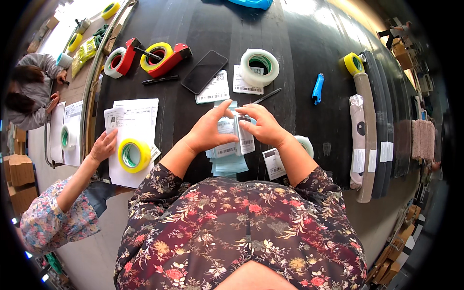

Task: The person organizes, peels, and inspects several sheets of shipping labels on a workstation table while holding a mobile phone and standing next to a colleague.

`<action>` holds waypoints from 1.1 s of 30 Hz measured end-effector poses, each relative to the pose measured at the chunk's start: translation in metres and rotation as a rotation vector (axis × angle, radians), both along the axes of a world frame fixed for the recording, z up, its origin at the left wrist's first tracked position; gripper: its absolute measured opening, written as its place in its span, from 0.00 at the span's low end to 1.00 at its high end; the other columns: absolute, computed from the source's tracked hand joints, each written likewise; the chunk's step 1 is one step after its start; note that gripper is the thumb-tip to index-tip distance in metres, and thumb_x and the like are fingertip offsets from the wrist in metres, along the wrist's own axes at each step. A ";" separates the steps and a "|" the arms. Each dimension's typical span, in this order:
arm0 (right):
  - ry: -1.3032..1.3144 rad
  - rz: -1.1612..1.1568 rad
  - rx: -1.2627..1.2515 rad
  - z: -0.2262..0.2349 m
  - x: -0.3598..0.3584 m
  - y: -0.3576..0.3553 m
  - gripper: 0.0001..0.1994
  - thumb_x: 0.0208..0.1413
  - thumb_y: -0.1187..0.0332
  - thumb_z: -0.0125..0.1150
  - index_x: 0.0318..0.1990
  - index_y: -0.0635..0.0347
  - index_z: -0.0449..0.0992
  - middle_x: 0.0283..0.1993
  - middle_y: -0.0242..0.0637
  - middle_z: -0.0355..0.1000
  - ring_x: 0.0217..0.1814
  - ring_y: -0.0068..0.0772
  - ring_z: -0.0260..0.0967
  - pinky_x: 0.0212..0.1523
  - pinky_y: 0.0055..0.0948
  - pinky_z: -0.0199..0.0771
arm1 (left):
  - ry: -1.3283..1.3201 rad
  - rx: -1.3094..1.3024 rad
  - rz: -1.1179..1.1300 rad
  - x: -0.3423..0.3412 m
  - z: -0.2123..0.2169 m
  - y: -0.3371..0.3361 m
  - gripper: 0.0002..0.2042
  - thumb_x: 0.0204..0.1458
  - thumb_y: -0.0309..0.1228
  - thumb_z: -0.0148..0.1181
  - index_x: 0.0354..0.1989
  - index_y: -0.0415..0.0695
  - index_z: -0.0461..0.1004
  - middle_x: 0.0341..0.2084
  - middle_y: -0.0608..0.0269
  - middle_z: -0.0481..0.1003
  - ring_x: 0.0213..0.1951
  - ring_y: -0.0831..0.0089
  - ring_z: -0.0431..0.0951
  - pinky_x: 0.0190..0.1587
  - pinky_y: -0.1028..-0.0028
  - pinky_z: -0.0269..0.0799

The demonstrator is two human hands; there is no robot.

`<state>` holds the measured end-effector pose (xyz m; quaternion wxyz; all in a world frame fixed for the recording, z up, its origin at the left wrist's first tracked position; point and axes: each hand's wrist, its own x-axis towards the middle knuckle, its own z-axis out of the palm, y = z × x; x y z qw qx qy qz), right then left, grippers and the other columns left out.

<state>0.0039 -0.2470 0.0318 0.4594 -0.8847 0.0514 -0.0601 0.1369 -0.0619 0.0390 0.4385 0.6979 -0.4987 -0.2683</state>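
In front of me lies a stack of pale blue and white printed labels [228, 168]. My left hand [208, 129] is over its left side, thumb and fingers spread apart with nothing between them. At the stack's right side, my right hand [266, 126] has its fingers bent against the upper part of a white label [247, 143], which is tilted off the stack. The right thumb and fingertips appear to pinch it. Beyond the hands are more labels [212, 91], partly under a black phone [205, 71]. By my right forearm is another label [273, 163].
Clear tape [271, 58] rests on a label, near a pen [267, 95]. Red tape dispensers [166, 60] stand at the far left. A co-worker's hand [103, 146] touches papers [145, 107] bearing yellow tape [131, 166]. A blue cutter [318, 89] and long rolls [366, 130] lie right.
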 end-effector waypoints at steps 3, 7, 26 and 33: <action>0.038 0.004 -0.081 0.014 0.001 -0.005 0.16 0.51 0.64 0.64 0.46 0.59 0.77 0.42 0.40 0.72 0.50 0.44 0.67 0.53 0.39 0.66 | 0.018 0.006 -0.015 -0.001 -0.005 -0.002 0.49 0.34 0.31 0.77 0.67 0.38 0.54 0.46 0.57 0.73 0.51 0.64 0.73 0.60 0.67 0.64; 0.154 -0.048 0.068 0.021 0.000 -0.007 0.15 0.50 0.65 0.65 0.44 0.60 0.78 0.41 0.41 0.73 0.44 0.41 0.71 0.47 0.34 0.71 | -0.117 -0.054 0.003 -0.005 -0.007 -0.006 0.48 0.35 0.31 0.77 0.67 0.38 0.54 0.49 0.56 0.74 0.51 0.63 0.74 0.59 0.67 0.64; 0.458 0.025 -0.158 0.054 -0.002 -0.015 0.12 0.54 0.61 0.57 0.37 0.57 0.80 0.38 0.42 0.77 0.43 0.45 0.74 0.44 0.39 0.72 | -0.156 0.255 -0.228 0.002 0.008 -0.047 0.06 0.48 0.33 0.63 0.31 0.45 0.80 0.31 0.63 0.78 0.38 0.66 0.76 0.58 0.64 0.59; 0.432 0.004 -0.102 0.048 -0.002 -0.013 0.12 0.52 0.62 0.57 0.37 0.59 0.80 0.36 0.44 0.77 0.41 0.45 0.75 0.43 0.38 0.73 | -0.084 0.252 -0.218 0.003 0.007 -0.045 0.04 0.48 0.32 0.63 0.30 0.47 0.79 0.31 0.66 0.77 0.39 0.69 0.76 0.65 0.57 0.49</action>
